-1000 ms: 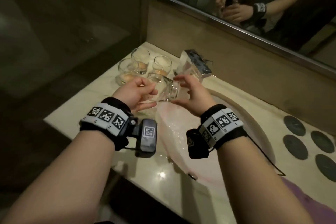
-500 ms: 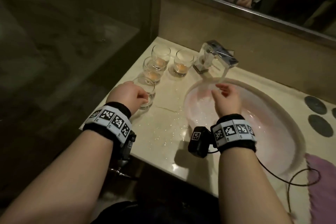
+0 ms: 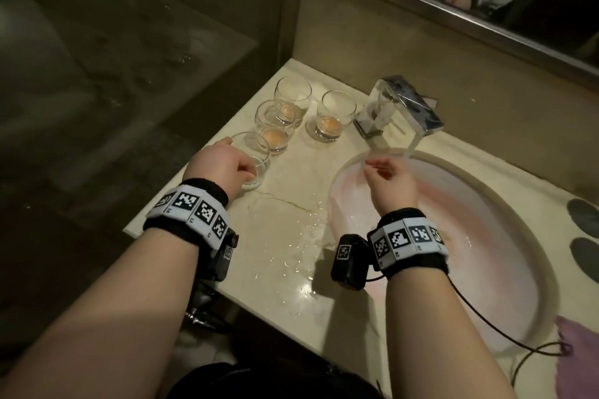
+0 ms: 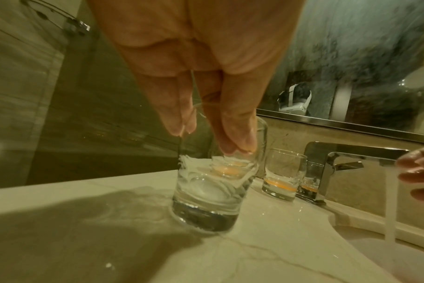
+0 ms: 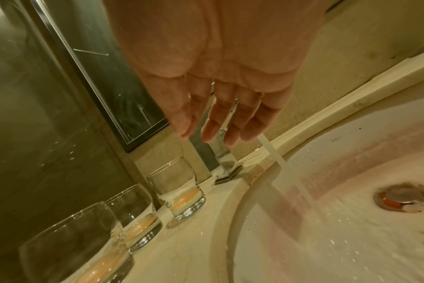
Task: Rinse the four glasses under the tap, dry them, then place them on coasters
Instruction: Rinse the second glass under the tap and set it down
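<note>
Standing at the near left of the counter (image 3: 227, 269), a rinsed-looking glass (image 3: 256, 157) is pinched at its rim by the left hand (image 3: 223, 168), apparently parked clear of three glasses holding orange residue (image 3: 275, 136). The right hand (image 3: 390, 183) hangs loose and empty beside the running tap (image 3: 402, 107) over the basin (image 3: 486, 236); coasters (image 3: 583, 214) wait far right.

1 s ago both hands held the rinsed glass (image 3: 251, 160) mid-frame; it now stands left of centre on the tabletop (image 3: 285, 236), gripped by the left hand (image 3: 223, 165) alone.
</note>
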{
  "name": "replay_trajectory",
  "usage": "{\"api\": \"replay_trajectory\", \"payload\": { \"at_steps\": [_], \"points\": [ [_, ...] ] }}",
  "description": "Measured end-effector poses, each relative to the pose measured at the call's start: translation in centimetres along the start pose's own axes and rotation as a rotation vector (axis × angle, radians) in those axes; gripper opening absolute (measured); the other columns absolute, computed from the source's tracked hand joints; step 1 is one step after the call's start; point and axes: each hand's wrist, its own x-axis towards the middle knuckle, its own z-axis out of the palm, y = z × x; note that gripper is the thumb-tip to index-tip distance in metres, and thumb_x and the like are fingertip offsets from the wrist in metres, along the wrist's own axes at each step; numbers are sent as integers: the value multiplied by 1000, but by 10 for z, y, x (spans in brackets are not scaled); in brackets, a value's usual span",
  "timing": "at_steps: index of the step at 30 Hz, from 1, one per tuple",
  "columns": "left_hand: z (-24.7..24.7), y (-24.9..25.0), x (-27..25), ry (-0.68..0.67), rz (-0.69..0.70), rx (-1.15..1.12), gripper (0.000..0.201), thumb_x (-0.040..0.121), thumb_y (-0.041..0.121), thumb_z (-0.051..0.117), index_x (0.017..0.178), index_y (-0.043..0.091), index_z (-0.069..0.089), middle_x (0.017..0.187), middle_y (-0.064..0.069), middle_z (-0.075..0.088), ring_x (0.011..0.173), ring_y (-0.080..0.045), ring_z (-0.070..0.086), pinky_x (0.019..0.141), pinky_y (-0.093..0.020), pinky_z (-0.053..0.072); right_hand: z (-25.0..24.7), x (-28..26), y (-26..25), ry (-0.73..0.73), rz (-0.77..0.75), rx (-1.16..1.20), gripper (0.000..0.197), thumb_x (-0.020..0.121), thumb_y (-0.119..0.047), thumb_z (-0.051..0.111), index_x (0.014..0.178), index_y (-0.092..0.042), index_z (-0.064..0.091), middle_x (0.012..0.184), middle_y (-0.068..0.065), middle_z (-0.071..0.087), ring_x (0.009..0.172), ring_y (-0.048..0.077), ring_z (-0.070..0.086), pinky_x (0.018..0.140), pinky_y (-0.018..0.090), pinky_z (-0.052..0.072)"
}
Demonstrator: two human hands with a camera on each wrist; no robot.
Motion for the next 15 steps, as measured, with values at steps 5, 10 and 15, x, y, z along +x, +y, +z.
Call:
{"api": "replay_trajectory", "payload": {
  "at_steps": [5,10,15],
  "points": [
    [-7,3,5,3,-52,51,8,87,22,61,83,26,66,137,-8,48,122,-25,48,98,-40,42,6,5,1,-70,-33,8,9,92,-17,56,96,-24,59,102,-3,62,98,14,57,87,27,43],
    [-15,17,2,79,-16,141,32,82,39,66,111,27,59,133,-6,48,133,-28,32,112,-46,23,9,6,2,-128,-56,28,9,92,-15,56,97,-21,61,100,-3,62,96,12,57,82,21,40],
    [-21,68,17,177,128,154,47,85,34,62,127,19,48,135,-5,44,124,-26,41,101,-41,37,0,10,7,-145,-63,23,10,92,-16,57,100,-18,63,98,-4,63,94,11,56,82,21,39]
  ]
}}
